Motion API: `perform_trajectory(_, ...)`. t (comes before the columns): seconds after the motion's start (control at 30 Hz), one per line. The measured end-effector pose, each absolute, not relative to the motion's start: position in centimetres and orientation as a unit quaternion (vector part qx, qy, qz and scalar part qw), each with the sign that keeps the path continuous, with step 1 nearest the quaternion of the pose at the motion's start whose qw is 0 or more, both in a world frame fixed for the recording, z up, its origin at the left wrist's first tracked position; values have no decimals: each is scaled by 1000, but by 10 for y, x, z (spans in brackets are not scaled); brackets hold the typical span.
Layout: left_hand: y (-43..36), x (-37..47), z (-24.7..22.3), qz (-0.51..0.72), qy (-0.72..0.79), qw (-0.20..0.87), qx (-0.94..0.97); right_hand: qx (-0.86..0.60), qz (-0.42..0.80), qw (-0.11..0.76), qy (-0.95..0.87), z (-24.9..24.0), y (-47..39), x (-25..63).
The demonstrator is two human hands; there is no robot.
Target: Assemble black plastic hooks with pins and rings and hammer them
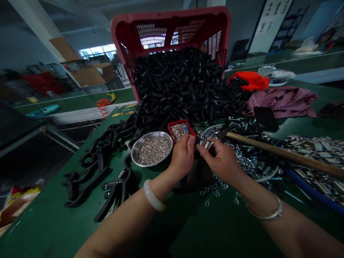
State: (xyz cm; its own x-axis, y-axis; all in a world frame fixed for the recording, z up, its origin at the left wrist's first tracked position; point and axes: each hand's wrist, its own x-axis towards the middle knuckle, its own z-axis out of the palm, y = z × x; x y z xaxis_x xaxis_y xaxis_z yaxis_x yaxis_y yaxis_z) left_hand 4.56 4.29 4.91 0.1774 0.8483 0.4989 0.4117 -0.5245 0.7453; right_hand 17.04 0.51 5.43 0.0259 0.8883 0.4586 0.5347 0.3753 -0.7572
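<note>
My right hand (pixel 224 159) is closed with a metal coil spring (pixel 209 143) between thumb and fingers. Close beside it, my left hand (pixel 183 156) is closed with the thumb up; a dark part shows between the two hands, but its shape is unclear. Just behind the left hand stands a small red box (pixel 170 125) of metal pins. To its left is a steel bowl (pixel 132 152) full of tiny metal pieces. Black plastic clamp parts (pixel 88 179) lie at the left, and one clamp (pixel 122 190) there has a spring in it.
A tipped red crate (pixel 172 16) spills a heap of black parts (pixel 177 82) onto the green table (pixel 166 229). At the right are a wooden handle (pixel 282 152), a pile of springs (pixel 319 147), loose small metal rings (pixel 215 190) and a checked cloth (pixel 285 102).
</note>
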Motion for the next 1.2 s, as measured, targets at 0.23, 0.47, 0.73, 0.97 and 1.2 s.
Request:
perform_trajectory(0.23,44,44,46,468,431,245,732,-544,154,474,-675,54,2,171)
perform_trajectory(0.47,44,40,46,458,426,219,749,-549,156,459,-681,46,0,173)
perform_trajectory(0.73,43,42,45,474,435,235,729,-546,163,469,-675,44,-3,172)
perform_trajectory(0.97,44,42,46,480,428,239,727,-549,174,485,-658,40,-3,170)
perform_trajectory(1.2,41,45,44,466,429,213,743,-552,181,483,-655,37,1,165)
